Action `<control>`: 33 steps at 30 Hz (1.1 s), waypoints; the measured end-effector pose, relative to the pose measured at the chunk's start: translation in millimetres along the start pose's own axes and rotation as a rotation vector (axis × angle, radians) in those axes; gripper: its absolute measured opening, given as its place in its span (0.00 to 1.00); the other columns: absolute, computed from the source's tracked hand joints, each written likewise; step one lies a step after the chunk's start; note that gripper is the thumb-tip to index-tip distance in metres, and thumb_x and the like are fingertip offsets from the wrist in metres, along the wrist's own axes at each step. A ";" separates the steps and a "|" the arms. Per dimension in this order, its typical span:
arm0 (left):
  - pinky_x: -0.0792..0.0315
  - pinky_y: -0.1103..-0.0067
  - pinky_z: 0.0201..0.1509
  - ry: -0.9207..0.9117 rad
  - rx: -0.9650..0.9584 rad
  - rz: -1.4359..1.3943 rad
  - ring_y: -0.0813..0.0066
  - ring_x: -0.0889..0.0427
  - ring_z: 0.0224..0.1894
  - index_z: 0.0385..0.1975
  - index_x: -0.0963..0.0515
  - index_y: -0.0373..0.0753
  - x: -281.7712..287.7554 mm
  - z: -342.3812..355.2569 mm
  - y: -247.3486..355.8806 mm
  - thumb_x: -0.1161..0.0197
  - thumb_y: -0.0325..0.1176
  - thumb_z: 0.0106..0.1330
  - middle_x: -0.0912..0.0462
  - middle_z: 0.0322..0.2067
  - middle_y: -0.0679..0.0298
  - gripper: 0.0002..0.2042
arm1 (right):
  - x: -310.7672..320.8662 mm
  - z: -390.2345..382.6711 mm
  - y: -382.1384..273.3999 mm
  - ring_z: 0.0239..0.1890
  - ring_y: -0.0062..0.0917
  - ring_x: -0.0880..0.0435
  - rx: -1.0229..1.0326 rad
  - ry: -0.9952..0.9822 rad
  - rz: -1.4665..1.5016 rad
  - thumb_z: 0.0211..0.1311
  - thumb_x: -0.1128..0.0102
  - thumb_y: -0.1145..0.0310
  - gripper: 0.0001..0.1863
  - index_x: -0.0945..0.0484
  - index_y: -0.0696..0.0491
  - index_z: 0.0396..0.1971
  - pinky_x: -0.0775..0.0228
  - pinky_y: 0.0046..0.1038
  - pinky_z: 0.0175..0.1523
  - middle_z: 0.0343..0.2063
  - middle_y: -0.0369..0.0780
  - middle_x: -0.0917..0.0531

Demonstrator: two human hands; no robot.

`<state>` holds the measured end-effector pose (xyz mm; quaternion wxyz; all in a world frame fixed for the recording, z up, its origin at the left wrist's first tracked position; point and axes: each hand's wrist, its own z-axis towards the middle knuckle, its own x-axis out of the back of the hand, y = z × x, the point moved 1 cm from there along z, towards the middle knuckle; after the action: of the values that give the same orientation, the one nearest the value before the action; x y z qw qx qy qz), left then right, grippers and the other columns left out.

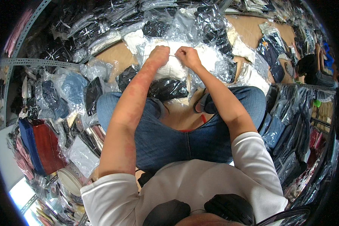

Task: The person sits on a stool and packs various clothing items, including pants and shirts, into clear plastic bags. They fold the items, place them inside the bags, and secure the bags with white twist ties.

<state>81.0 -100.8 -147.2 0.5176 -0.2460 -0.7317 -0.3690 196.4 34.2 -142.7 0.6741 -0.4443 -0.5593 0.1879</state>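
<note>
A white folded bundle (169, 69), apparently clothing in clear plastic, lies in front of me above some black bagged garments (169, 88). A thin pale cord runs across the bundle between my two hands. My left hand (160, 54) is curled closed on the cord at the bundle's upper middle, its fingertips partly hidden. Just to its right, my right hand (186, 56) pinches the cord with bent fingers. Both rest at or just over the white bundle.
Bagged garments surround me: dark piles at the back (207, 28), blue ones at left (71, 88), dark rows at right (282, 132). Metal racks (43, 62) frame the sides. A round white container (69, 177) sits lower left. My crossed legs in jeans are below the bundle.
</note>
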 end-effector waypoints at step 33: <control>0.25 0.64 0.49 0.022 0.187 -0.284 0.53 0.17 0.43 0.36 0.17 0.40 10.6 -10.4 33.4 0.37 0.41 0.57 0.16 0.37 0.51 0.12 | 12.6 19.6 24.4 0.23 0.18 0.22 -0.051 -0.344 0.390 0.58 0.39 0.71 0.06 0.17 0.56 0.33 0.30 0.23 0.31 0.20 0.36 0.19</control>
<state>108.1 -89.0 -125.7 0.4888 -0.0868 -0.7847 -0.3713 188.1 64.3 -155.4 0.5087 -0.5220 -0.5741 0.3729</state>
